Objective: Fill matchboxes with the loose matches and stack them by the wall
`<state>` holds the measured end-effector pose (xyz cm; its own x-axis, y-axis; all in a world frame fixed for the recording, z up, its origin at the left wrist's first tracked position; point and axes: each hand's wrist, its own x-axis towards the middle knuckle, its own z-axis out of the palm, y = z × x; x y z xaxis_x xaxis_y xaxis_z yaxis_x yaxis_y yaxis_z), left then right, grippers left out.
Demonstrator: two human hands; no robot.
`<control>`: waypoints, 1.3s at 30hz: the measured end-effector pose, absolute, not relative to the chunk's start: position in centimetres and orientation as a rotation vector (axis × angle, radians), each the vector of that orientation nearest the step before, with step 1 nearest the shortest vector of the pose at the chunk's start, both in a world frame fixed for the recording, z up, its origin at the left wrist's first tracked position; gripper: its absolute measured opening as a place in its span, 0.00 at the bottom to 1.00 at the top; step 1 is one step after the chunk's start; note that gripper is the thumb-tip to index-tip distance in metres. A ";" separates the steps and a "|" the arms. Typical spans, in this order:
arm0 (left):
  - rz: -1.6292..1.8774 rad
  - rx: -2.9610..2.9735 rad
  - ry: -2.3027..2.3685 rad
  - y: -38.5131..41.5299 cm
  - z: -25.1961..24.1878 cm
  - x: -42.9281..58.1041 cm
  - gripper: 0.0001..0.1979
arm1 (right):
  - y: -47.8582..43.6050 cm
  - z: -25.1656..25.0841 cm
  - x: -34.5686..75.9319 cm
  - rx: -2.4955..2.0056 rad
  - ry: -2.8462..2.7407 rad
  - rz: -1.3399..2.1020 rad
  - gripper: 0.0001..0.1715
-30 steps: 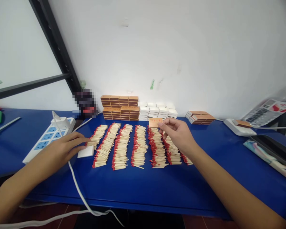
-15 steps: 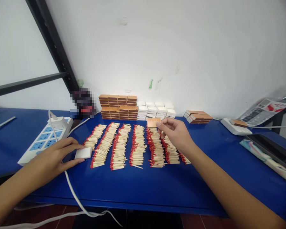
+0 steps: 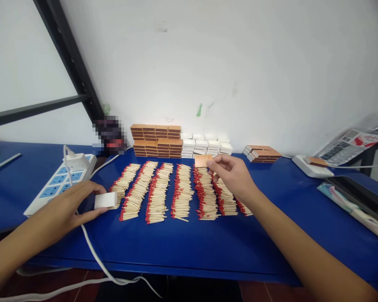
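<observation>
Between the thumb and fingers of my left hand [image 3: 78,203] is a white matchbox tray [image 3: 106,201], held beside the leftmost row of matches. My right hand [image 3: 231,174] pinches an orange matchbox sleeve [image 3: 203,160] by its right end, over the far end of a row of matches [image 3: 207,197]. Several rows of red-tipped matches [image 3: 157,195] lie side by side on the blue table. Behind them, orange matchboxes [image 3: 157,144] are stacked against the wall, and white matchbox trays [image 3: 204,147] stand piled to their right.
More matchboxes [image 3: 261,154] sit at the back right. A white power strip [image 3: 91,167] with a trailing cable lies left of the matches. Another white socket block [image 3: 311,167] carries one orange matchbox. A dark phone-like object [image 3: 359,199] rests at the right.
My left hand has shifted slightly left with the white tray and tipped it, so a different face shows. The right hand and its orange sleeve stay almost still.
</observation>
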<state>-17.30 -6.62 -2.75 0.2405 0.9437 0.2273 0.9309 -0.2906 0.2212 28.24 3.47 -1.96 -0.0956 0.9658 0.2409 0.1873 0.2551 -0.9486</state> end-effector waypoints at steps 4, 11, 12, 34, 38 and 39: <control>0.495 2.422 1.890 -6.9 -2.8 -17.3 0.26 | 3.5 -1.9 28.3 -1.124 -1.522 0.967 0.27; 0.463 2.553 1.839 -7.1 -1.8 -17.5 0.24 | 3.4 -1.7 28.2 -1.123 -1.529 0.957 0.28; 0.477 2.578 1.821 -7.2 -1.6 -17.3 0.23 | 3.4 -1.7 28.2 -1.121 -1.526 0.958 0.28; 0.644 2.582 1.751 -8.3 -3.5 -16.3 0.11 | 3.4 -1.6 28.1 -1.120 -1.511 0.953 0.28; 0.764 2.616 1.722 -8.7 -3.1 -16.1 0.10 | 3.3 -1.6 28.1 -1.124 -1.518 0.947 0.27; 0.781 2.617 1.712 -8.9 -2.9 -16.0 0.09 | 3.3 -1.6 28.1 -1.124 -1.517 0.949 0.27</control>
<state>-16.02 -8.88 -2.91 0.3199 0.8412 0.4360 0.8807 -0.4337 0.1905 28.12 3.34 -1.59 -0.0875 0.9636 0.2526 0.1940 0.2652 -0.9445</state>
